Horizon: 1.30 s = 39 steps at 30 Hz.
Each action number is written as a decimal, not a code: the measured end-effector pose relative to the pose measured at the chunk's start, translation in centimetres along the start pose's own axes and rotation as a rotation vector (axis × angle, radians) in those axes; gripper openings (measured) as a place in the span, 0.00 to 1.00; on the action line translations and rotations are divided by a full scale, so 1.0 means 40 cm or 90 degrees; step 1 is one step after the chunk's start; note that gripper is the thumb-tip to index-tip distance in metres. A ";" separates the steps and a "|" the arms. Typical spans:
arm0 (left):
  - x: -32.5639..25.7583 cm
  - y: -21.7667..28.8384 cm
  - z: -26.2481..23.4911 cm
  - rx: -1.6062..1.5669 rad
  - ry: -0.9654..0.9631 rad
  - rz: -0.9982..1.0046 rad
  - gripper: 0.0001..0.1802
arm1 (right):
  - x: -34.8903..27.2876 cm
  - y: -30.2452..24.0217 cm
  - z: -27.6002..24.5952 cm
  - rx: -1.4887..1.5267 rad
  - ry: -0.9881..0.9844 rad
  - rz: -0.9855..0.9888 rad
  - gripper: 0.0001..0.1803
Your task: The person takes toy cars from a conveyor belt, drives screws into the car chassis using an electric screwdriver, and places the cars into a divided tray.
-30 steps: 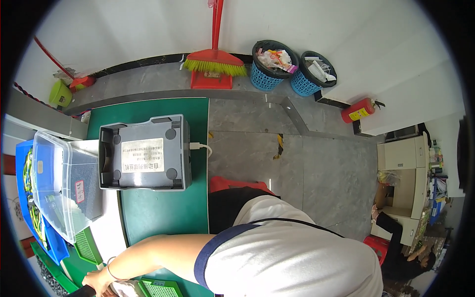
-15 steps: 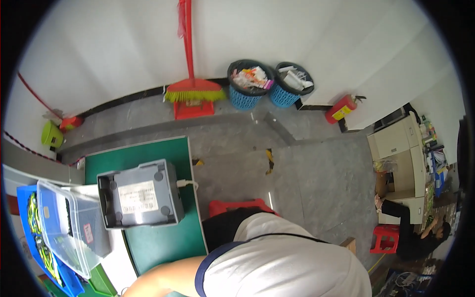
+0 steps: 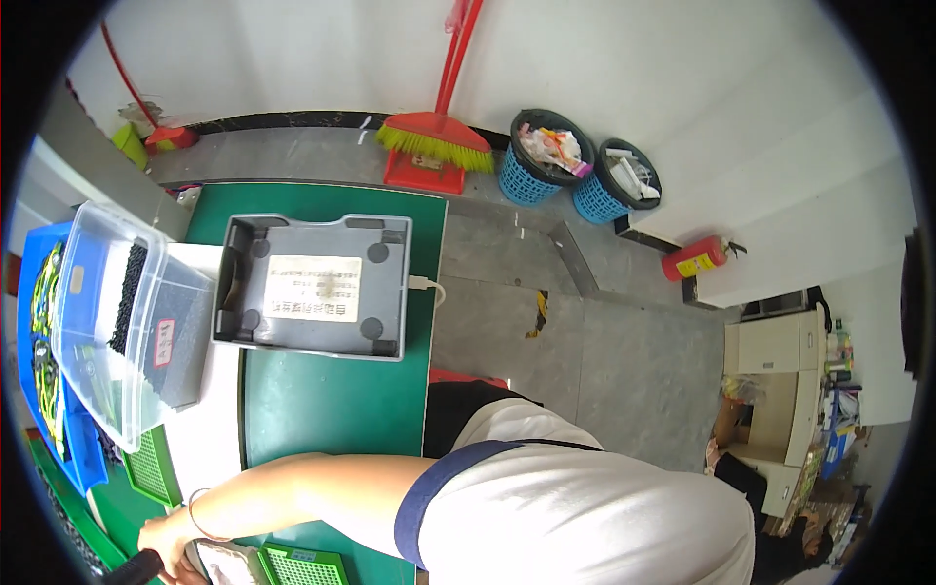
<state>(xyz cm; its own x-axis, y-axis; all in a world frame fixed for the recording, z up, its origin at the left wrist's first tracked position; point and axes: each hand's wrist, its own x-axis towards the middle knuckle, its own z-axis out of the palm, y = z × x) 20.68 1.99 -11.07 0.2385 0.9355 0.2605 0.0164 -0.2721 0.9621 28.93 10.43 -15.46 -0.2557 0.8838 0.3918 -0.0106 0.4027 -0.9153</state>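
My right arm reaches left across the green tabletop [image 3: 331, 409]. At the lower left my right hand [image 3: 168, 548] curls round a black cylindrical handle [image 3: 135, 569], whose far end runs out of the picture. Its fingertips are partly cut off by the rim. Beside that hand lies a pale, flat piece [image 3: 226, 563] too cropped to name. A green perforated tray [image 3: 304, 566] is to its right, and another green perforated tray [image 3: 152, 466] lies beyond the wrist. My left hand does not show.
A grey box-shaped device [image 3: 385, 283] with a white cable stands on the table. Left of it are a clear tub [image 3: 180, 361] of small dark parts and a blue bin [image 3: 47, 244]. Behind are a broom [image 3: 439, 136], two waste baskets [image 3: 526, 175] and a fire extinguisher [image 3: 694, 258].
The view has shifted, so the table and device sit higher in the picture. My right hand, cut off at the lower edge before, now shows with the black handle.
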 end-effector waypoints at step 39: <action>0.014 -0.070 -0.052 -0.418 -0.148 -0.091 0.27 | -0.134 -0.125 -0.060 0.128 0.007 0.157 0.09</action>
<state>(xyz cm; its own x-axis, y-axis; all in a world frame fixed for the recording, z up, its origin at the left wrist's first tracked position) 18.74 3.74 -13.46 0.4804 0.8596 0.1744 -0.5075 0.1103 0.8545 32.69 4.26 -12.76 -0.2644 0.9519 0.1551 -0.1404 0.1211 -0.9827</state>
